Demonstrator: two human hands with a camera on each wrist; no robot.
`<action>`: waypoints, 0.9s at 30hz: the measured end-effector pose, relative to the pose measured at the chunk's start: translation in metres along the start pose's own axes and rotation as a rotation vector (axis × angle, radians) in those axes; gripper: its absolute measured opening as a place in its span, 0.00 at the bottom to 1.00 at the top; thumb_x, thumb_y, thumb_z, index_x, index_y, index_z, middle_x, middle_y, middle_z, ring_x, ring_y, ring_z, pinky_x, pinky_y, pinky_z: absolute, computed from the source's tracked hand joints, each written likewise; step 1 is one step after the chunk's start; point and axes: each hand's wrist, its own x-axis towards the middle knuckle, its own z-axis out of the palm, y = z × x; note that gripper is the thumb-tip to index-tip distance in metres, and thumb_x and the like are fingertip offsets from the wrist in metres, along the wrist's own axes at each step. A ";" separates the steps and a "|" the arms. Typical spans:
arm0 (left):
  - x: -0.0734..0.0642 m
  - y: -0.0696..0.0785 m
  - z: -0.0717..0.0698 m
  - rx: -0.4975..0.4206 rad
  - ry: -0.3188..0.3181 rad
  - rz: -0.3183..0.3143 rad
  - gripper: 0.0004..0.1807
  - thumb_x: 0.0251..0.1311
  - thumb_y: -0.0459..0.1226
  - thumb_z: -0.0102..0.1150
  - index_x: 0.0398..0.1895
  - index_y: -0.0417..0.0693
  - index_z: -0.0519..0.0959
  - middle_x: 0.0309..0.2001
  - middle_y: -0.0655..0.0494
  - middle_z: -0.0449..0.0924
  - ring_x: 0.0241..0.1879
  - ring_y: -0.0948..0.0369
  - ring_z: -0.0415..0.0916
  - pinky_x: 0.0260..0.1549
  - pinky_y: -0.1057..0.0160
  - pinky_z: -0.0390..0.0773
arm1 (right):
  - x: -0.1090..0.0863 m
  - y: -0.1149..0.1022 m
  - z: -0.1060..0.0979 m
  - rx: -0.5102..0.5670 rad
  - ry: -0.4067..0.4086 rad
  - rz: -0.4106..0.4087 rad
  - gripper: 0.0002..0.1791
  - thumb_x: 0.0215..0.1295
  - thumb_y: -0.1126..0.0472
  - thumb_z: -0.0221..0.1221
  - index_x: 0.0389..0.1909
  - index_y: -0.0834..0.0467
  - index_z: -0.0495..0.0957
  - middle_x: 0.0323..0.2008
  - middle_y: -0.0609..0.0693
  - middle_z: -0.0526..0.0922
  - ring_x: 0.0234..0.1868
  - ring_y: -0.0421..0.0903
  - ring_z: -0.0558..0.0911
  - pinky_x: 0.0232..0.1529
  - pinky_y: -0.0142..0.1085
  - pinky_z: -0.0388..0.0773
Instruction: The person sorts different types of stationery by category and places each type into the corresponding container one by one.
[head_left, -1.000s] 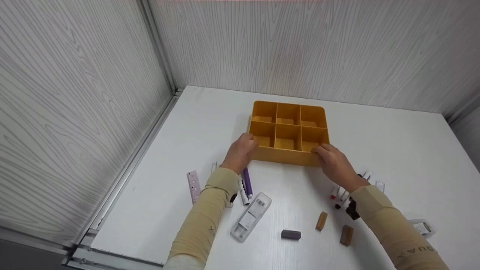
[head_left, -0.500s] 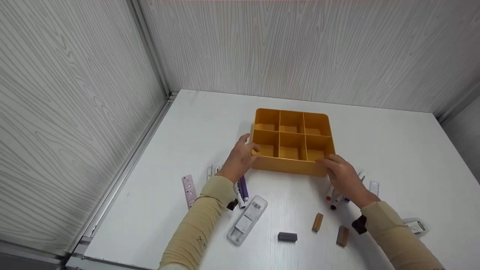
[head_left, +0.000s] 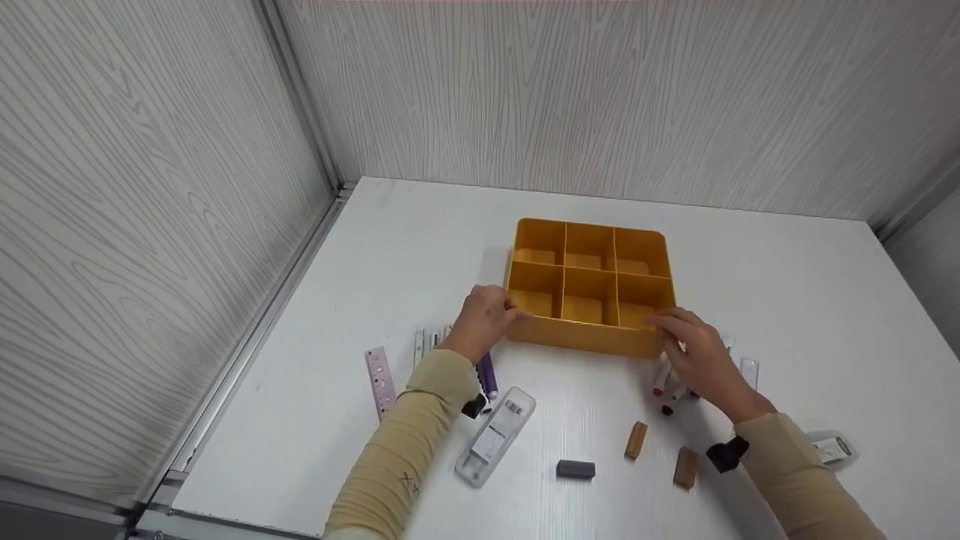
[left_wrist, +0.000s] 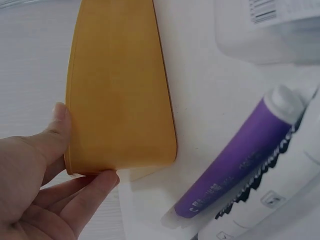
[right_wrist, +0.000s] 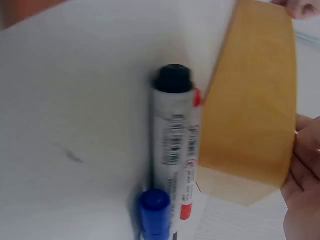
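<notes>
A yellow six-compartment organizer box (head_left: pixel 592 335) stands on the white table, its compartments holding nothing that I can see. My left hand (head_left: pixel 484 319) grips its near left corner; in the left wrist view the thumb (left_wrist: pixel 59 117) lies at the rim and the other fingers against the side wall. At the near right corner my right hand (head_left: pixel 701 356) holds the box, thumb over the rim and fingers along the side. Beside the left hand lies a purple marker (left_wrist: pixel 235 155). Under the right hand are several markers, one with a black cap (right_wrist: pixel 173 79) and one with a blue cap (right_wrist: pixel 155 207).
A clear plastic case (head_left: pixel 495 437) lies in front of the left forearm, and a pink ruler (head_left: pixel 380 381) to its left. A dark grey block (head_left: pixel 576 469) and two brown blocks, one small (head_left: pixel 636 440) and one larger (head_left: pixel 685 468), lie nearer. Another clear case (head_left: pixel 832 448) is at right.
The box has shifted slightly right and nearer in the head view, which itself moved a little. The left fingers, spread half a second ago, now pinch the corner. The right hand stays at its corner.
</notes>
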 end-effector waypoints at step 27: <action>0.003 0.003 0.005 -0.050 0.022 0.018 0.11 0.61 0.42 0.66 0.26 0.44 0.81 0.25 0.58 0.76 0.27 0.64 0.68 0.27 0.69 0.70 | -0.043 0.039 -0.045 -0.085 -0.244 0.548 0.15 0.73 0.59 0.52 0.51 0.65 0.76 0.40 0.61 0.81 0.36 0.50 0.76 0.30 0.35 0.73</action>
